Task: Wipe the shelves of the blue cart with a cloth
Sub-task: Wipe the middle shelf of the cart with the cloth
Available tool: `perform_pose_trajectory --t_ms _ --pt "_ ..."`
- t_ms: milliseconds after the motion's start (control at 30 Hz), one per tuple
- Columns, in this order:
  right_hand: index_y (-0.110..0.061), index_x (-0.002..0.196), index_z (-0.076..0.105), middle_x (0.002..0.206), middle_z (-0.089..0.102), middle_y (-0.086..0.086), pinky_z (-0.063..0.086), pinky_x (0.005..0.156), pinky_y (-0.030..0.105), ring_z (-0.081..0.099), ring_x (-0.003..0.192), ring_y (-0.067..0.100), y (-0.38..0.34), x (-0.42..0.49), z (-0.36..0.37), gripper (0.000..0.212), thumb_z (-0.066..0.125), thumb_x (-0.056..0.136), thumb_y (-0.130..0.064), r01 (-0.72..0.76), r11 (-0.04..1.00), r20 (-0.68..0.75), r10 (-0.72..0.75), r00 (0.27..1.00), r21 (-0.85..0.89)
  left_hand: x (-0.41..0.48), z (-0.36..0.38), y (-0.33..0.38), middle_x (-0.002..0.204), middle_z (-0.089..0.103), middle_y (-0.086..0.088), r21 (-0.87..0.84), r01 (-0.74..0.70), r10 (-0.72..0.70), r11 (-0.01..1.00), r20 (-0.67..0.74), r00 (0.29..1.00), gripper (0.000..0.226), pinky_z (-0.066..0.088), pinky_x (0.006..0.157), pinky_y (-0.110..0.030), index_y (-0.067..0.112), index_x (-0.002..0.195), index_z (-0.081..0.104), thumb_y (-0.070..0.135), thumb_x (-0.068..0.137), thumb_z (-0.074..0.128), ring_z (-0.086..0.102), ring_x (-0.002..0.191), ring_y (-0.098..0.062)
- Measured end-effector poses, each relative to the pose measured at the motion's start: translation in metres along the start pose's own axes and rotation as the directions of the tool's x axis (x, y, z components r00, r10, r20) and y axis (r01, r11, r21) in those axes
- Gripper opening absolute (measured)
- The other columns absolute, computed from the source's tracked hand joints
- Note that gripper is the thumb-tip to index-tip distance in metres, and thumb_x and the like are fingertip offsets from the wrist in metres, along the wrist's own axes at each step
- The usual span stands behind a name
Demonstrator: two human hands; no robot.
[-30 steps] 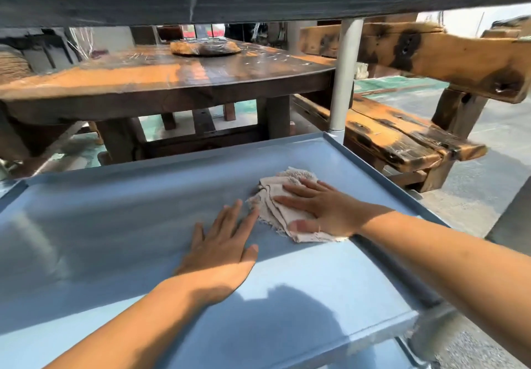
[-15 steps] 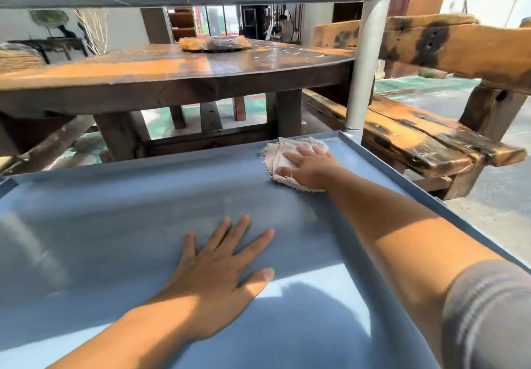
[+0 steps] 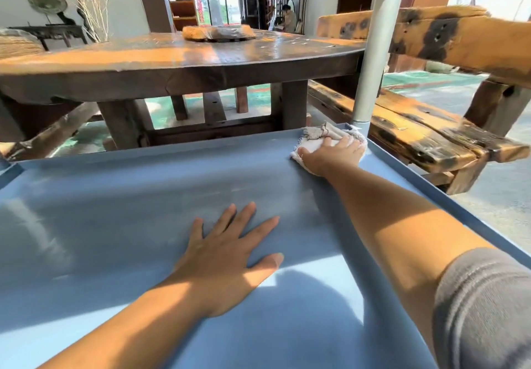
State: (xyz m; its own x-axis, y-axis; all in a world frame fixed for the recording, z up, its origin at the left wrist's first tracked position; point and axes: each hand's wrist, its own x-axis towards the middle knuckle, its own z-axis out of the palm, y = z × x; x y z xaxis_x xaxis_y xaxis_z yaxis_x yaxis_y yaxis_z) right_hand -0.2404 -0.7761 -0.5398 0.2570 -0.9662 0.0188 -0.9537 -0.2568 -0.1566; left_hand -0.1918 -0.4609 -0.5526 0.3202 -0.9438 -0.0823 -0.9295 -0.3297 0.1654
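Wiping the far right corner of the blue cart's shelf (image 3: 115, 196)
Right hand (image 3: 330, 153) presses flat on the cloth (image 3: 319, 136) upper right by the post (image 3: 373, 61); left hand (image 3: 227, 256) rests spread, empty; next likely a sweep leftward along the far rim

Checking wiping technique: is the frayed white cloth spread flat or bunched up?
Bunched. The frayed white cloth lies crumpled in folds under the right hand, in the far right corner of the blue metal shelf.

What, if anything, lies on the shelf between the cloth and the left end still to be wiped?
Only the left hand, flat mid-shelf nearer the front. The right hand presses the cloth into the far right corner of the shelf.
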Motion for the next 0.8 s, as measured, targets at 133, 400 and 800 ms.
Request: perform_pose_trajectory --t_ms 133,400,800 --pt "-0.02 0.161 0.018 0.167 0.007 0.025 -0.006 0.121 0.059 0.002 0.152 0.047 0.012 -0.031 -0.005 0.103 0.017 0.08 -0.084 0.003 0.998 0.017 -0.002 1.0 -0.062 0.004 0.001 0.002 0.159 -0.023 0.025 0.003 0.023 -0.023 1.0 0.01 1.0 0.065 -0.013 0.117 -0.056 0.069 0.136 -0.019 0.083 0.078 0.006 -0.026 0.146 -0.006" --pt "-0.011 0.158 0.022 0.165 0.008 0.028 -0.002 0.122 0.058 0.003 0.152 0.048 0.07 -0.109 -0.006 0.107 0.024 0.08 -0.085 0.05 0.998 -0.024 -0.051 0.998 -0.039 0.012 0.005 0.0 0.162 -0.017 0.022 -0.014 0.035 -0.035 0.999 -0.009 0.999 0.067 -0.01 0.115 -0.059 0.069 0.136 -0.016 0.085 0.073 0.003 -0.02 0.149 -0.01" --pt "-0.001 0.159 0.007 0.165 0.002 0.03 0.002 0.123 0.054 0.001 0.153 0.045 0.153 -0.238 -0.036 0.104 0.014 0.091 -0.079 0.03 0.968 0.115 -0.001 0.993 -0.248 0.012 0.0 0.001 0.163 -0.016 0.018 0.012 0.037 -0.038 0.999 0.018 0.999 0.07 -0.006 0.115 -0.062 0.064 0.143 -0.007 0.085 0.078 0.007 -0.016 0.151 -0.014"
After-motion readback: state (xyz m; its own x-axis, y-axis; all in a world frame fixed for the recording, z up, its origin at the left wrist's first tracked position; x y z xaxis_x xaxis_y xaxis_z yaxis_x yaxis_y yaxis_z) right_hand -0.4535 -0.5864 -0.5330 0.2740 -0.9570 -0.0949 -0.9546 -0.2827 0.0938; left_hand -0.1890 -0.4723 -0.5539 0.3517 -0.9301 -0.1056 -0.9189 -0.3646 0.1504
